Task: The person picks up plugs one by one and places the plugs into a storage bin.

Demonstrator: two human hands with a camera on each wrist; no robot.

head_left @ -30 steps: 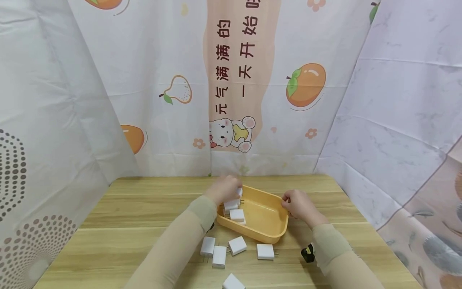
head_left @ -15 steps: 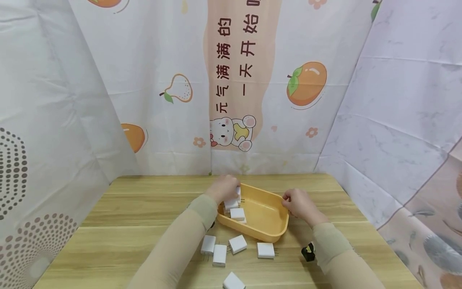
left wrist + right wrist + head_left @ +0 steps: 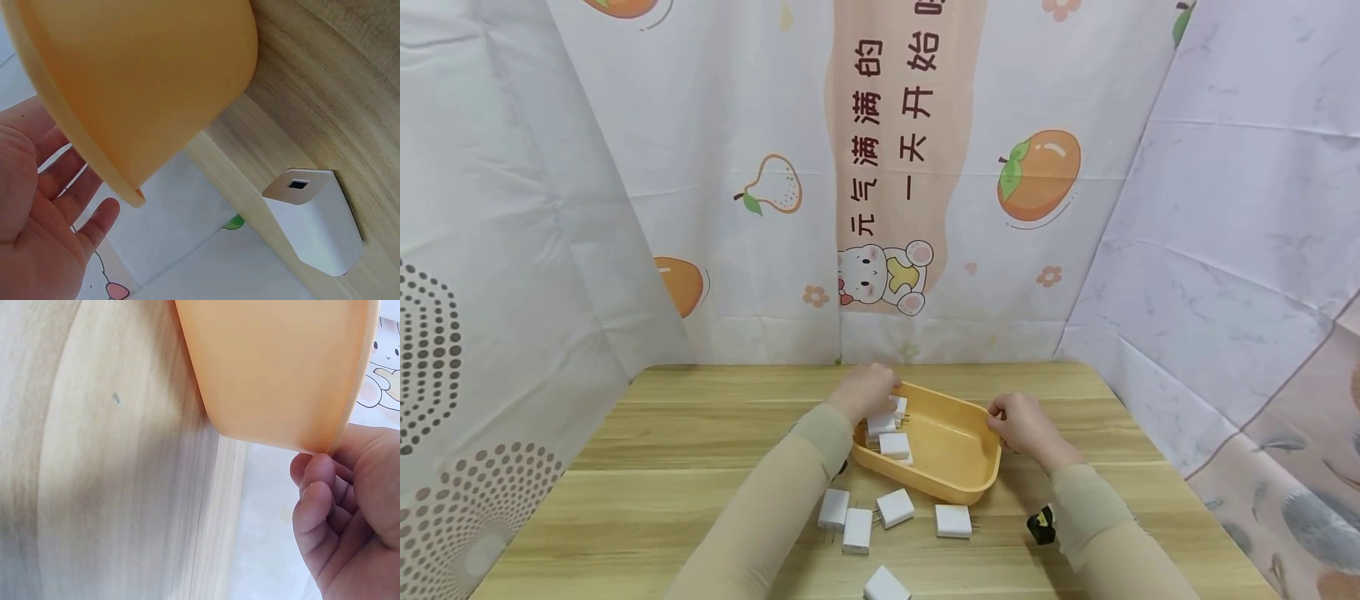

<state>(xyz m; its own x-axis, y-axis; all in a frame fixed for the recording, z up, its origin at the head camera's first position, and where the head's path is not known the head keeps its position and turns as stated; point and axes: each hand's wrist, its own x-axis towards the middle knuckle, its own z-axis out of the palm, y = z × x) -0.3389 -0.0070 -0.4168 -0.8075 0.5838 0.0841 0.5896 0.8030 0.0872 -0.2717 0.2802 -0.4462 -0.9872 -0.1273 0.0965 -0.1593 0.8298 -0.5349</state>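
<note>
A yellow plastic basket [image 3: 947, 454] stands on the table, with several white phone chargers [image 3: 893, 446] piled in its left end. My left hand [image 3: 868, 392] reaches over that end. In the left wrist view its fingers [image 3: 69, 181] extend past the rim, loosely bent; whatever lies beyond the rim is hidden there. My right hand [image 3: 1022, 421] pinches the rim at the right end, fingertips and thumb meeting on the corner in the right wrist view. Beyond the basket, in the left wrist view, a loose white charger [image 3: 315, 219] shows its USB port.
Several more white chargers lie on the wooden table [image 3: 700, 450] in front of the basket, among them a charger [image 3: 953, 521] and a nearer charger [image 3: 886, 583]. A small black object [image 3: 1041, 525] sits by my right wrist. Printed curtains [image 3: 760, 283] hang behind the table.
The charger at my left hand's fingertips was upright before; now it lies lower among the others in the basket, let go. My right hand and the basket have hardly moved.
</note>
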